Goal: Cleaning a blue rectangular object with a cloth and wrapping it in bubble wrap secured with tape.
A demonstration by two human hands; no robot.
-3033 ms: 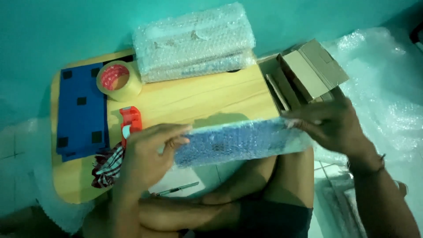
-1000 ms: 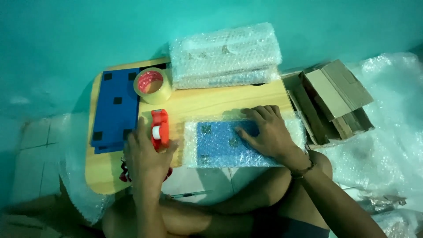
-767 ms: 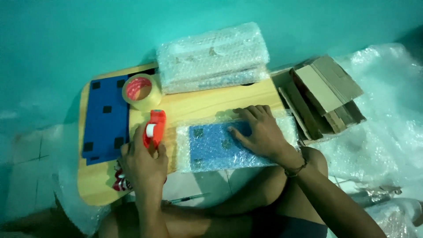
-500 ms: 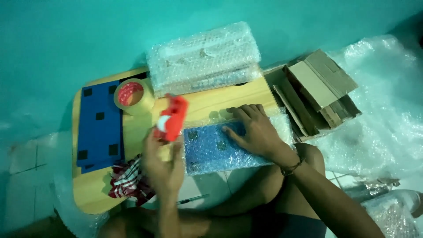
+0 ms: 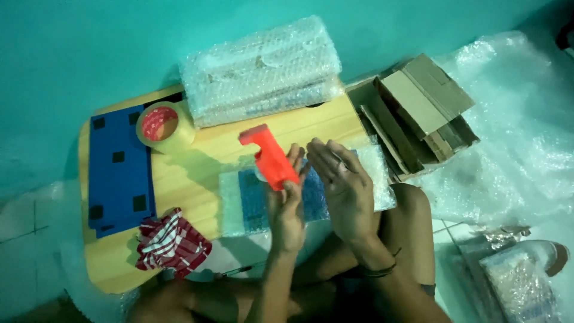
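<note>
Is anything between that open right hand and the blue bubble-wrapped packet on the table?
Nothing visible. The right hand hovers open just above the blue bubble-wrapped packet. The red tape dispenser sits in the left hand, beside the right hand rather than under it.

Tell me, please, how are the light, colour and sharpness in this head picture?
Head view: a strong teal cast covers all; the red tape dispenser in the left hand is slightly soft from motion; the tape roll throws a shadow onto the wooden board; the bubble wrap stack shows mild glare.
</note>
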